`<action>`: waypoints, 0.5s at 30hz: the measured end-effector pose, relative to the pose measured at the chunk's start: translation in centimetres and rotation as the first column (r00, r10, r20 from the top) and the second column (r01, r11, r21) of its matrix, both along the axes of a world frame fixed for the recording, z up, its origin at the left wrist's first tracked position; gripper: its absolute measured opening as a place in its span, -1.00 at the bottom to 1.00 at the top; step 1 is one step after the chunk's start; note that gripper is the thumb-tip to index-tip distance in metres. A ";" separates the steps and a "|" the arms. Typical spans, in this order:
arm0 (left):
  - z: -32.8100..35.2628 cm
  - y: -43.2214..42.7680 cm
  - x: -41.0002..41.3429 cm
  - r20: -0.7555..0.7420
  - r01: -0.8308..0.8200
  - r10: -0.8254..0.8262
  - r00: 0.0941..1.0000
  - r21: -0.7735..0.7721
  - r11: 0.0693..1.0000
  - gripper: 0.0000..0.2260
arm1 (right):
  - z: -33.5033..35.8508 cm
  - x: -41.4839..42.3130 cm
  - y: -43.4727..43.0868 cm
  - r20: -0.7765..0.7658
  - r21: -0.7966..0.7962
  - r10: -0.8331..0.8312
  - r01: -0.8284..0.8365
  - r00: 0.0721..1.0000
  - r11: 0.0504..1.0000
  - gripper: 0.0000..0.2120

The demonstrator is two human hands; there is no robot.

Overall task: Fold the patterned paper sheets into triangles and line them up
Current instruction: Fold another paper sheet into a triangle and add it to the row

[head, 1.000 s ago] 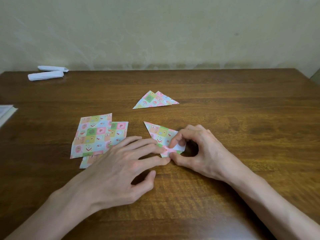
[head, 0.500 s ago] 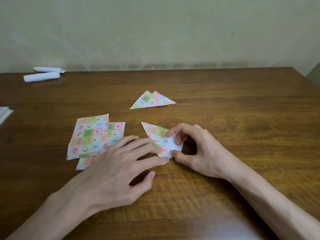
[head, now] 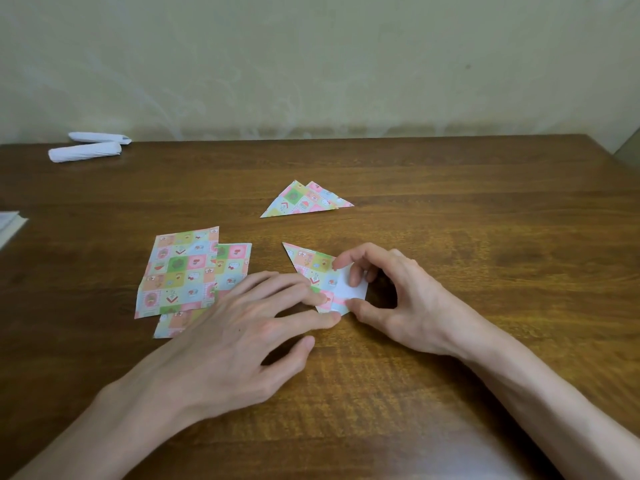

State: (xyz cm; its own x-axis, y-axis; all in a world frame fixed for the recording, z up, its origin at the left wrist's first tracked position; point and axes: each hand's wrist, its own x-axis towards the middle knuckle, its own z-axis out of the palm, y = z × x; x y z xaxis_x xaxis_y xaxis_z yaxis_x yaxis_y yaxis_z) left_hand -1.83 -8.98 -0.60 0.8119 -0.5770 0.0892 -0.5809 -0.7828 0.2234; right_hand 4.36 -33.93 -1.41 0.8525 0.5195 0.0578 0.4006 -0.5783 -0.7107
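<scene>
A partly folded patterned sheet (head: 313,268) lies on the wooden table (head: 450,237) in the middle, one corner turned up so its white underside shows. My right hand (head: 391,299) pinches that raised corner between thumb and fingers. My left hand (head: 242,327) lies flat with straight fingers pressing the sheet's near left edge. Two folded patterned triangles (head: 304,200) overlap farther back. Flat patterned sheets (head: 183,271) lie stacked to the left, their near end under my left hand.
Two rolled white papers (head: 86,148) lie at the far left by the wall. A white stack of paper (head: 8,226) juts in at the left edge. The table's right corner is at the far right.
My right hand has lifted the sheet's right corner, so more white underside shows. The left hand has stayed pressing the sheet.
</scene>
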 end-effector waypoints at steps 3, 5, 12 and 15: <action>0.0 0.1 0.1 -0.003 -0.001 0.000 1.000 -0.023 1.000 -0.66 | -0.1 0.2 0.0 0.004 0.022 0.012 -0.012 1.000 1.000 -0.58; 0.1 0.1 0.2 0.002 0.005 -0.005 1.000 -0.027 1.000 -0.67 | -0.1 0.2 0.0 0.002 0.013 0.009 -0.009 1.000 1.000 -0.58; 0.0 0.2 0.2 0.005 0.012 -0.012 1.000 -0.003 1.000 -0.67 | -0.1 0.2 0.0 0.000 -0.015 0.016 -0.016 1.000 1.000 -0.57; 0.0 0.2 0.2 0.004 0.010 -0.010 1.000 0.000 1.000 -0.67 | -0.2 0.2 -0.1 -0.008 0.019 0.028 -0.027 1.000 0.999 -0.56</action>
